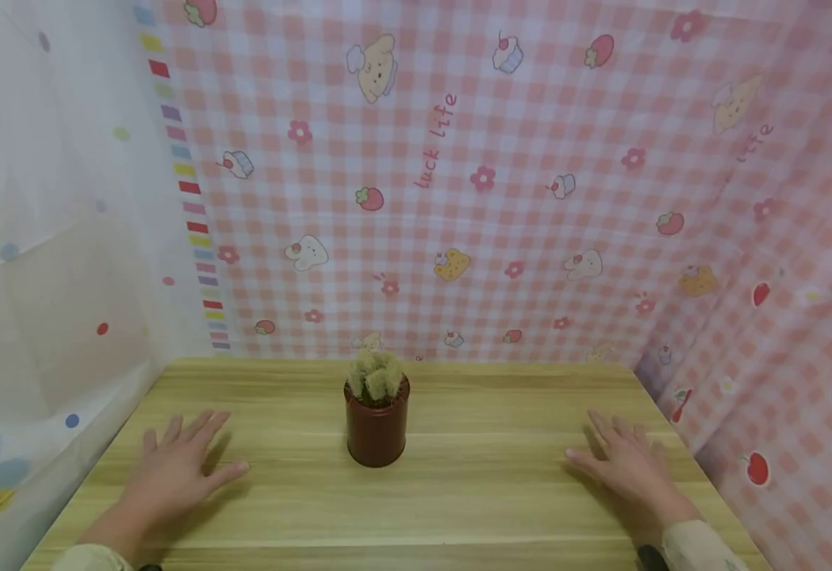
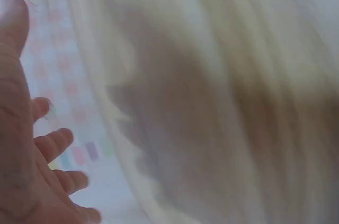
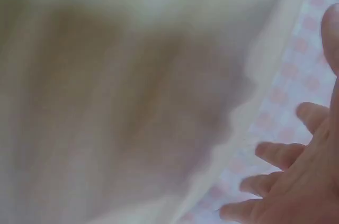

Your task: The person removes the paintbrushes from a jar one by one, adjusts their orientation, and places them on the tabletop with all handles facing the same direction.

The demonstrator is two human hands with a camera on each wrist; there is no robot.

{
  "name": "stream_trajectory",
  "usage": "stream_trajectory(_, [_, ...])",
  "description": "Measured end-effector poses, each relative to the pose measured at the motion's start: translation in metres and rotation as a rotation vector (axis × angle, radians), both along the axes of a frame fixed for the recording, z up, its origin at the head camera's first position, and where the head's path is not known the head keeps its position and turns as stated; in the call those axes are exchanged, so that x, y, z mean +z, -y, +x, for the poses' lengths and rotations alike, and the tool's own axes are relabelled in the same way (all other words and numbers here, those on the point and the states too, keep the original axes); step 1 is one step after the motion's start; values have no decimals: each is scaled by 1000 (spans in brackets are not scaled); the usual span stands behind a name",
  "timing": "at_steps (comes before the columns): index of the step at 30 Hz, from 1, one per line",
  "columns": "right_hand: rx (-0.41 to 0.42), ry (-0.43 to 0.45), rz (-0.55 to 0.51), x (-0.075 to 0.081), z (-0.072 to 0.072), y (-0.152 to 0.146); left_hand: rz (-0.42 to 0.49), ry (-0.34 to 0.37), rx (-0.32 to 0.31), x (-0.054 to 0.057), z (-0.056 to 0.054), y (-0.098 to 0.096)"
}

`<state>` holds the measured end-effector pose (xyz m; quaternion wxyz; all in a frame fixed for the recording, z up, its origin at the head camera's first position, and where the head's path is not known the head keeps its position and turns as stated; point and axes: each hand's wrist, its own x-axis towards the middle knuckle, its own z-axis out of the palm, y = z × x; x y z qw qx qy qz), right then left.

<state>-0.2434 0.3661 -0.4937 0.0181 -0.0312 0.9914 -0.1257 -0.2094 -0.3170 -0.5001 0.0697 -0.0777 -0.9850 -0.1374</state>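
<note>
A potted cactus (image 1: 376, 377) with pale, spiny tops stands upright in a brown-red cylindrical pot (image 1: 377, 438), just left of the table's middle. To its left my left hand (image 1: 176, 468) is spread low over the wood, fingers and thumb apart, with nothing in it. My right hand (image 1: 626, 468) is spread the same way on the far side of the pot, also holding nothing. Both wrist views show the stretched fingers of the left hand (image 2: 32, 144) and the right hand (image 3: 302, 176) above their shadows on the wood.
The light wooden table (image 1: 458, 507) reaches back to a pink checked cloth (image 1: 416, 230) printed with cartoon animals and cakes. A white dotted curtain (image 1: 51, 238) hangs along the left side, and more checked cloth (image 1: 801, 357) runs down the right.
</note>
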Motion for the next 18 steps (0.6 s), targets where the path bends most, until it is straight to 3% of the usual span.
stream_trajectory(4, [71,12,-132,18,-14,32,133,36,-38,15,-9,-32])
stream_trajectory(10, [186,47,-379,47,-39,129,317,41,-118,38,-35,-98])
stream_trajectory(14, [280,36,-504,62,-46,191,380,71,-150,42,-51,-135])
stream_trajectory(18, [360,-17,-621,69,-45,234,454,132,-147,42,-57,-158])
